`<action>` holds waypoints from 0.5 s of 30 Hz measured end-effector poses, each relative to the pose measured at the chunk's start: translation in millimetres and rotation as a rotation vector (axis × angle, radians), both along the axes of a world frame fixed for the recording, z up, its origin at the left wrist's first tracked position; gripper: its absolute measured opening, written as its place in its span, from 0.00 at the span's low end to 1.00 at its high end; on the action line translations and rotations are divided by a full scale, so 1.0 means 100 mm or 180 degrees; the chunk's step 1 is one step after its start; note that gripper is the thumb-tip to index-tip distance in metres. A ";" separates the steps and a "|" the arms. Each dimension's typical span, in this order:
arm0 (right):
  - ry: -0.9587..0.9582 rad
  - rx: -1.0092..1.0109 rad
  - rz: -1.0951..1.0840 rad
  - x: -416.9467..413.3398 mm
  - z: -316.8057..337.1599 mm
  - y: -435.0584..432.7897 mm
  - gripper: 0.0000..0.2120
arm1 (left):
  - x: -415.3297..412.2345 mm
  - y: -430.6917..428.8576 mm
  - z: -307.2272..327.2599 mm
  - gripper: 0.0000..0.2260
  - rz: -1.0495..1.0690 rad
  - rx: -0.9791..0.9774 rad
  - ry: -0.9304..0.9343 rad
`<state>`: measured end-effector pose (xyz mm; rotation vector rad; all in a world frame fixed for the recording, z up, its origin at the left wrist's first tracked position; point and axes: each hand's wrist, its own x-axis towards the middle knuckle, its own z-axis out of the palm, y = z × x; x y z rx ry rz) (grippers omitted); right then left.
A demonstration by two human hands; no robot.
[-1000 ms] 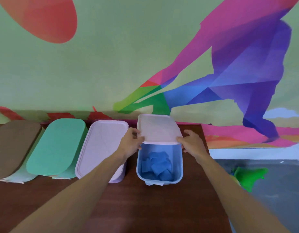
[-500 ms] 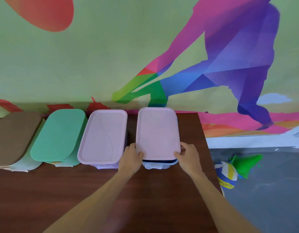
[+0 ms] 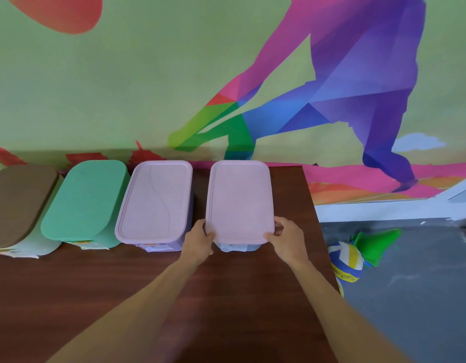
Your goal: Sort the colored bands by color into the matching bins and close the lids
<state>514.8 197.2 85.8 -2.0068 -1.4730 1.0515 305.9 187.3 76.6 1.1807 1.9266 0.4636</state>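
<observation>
Gripped the pale pink lid (image 3: 239, 200) at both near corners. Wrapped the left hand (image 3: 199, 243) round the near left corner, with the thumb laid against the rim and the other fingers (image 3: 200, 224) curled down the side. Wrapped the right hand (image 3: 287, 238) round the near right corner in the same way, with the thumb pressed on top and the fingers (image 3: 282, 222) hooked over the right edge. Held the lid flat on top of the blue bin (image 3: 252, 248), directly between the two sets of fingers and stretching away from them toward the painted wall (image 3: 121, 87). Saw only a thin strip of that bin's front, just under the thumbs, with a pale label on it. Could not tell whether the lid was snapped fully down, nor what lay inside.

Saw, just left of the left fingers and close to the knuckles, a second pink lid (image 3: 155, 203) seated on a lilac bin (image 3: 161, 248). Saw farther left a green lid (image 3: 87, 197) lying over its bin, then a brown lid (image 3: 19, 200) at the edge of view. Noted the dark wooden table (image 3: 226, 297) under both wrists. Spotted, well right of the right fingers and down on the grey floor past the table's edge, a volleyball (image 3: 345, 263) touching a green cone (image 3: 376, 242).
</observation>
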 end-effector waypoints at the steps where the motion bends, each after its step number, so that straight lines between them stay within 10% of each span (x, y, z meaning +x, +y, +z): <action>1: 0.0036 -0.0005 -0.0025 -0.01 -0.01 0.00 0.22 | 0.00 0.00 0.00 0.19 0.0011 0.0008 -0.0010; 15: -0.1147 0.0016 0.0192 -0.12 0.22 -0.01 0.20 | -0.21 0.01 0.45 0.18 -0.1099 0.0019 0.0745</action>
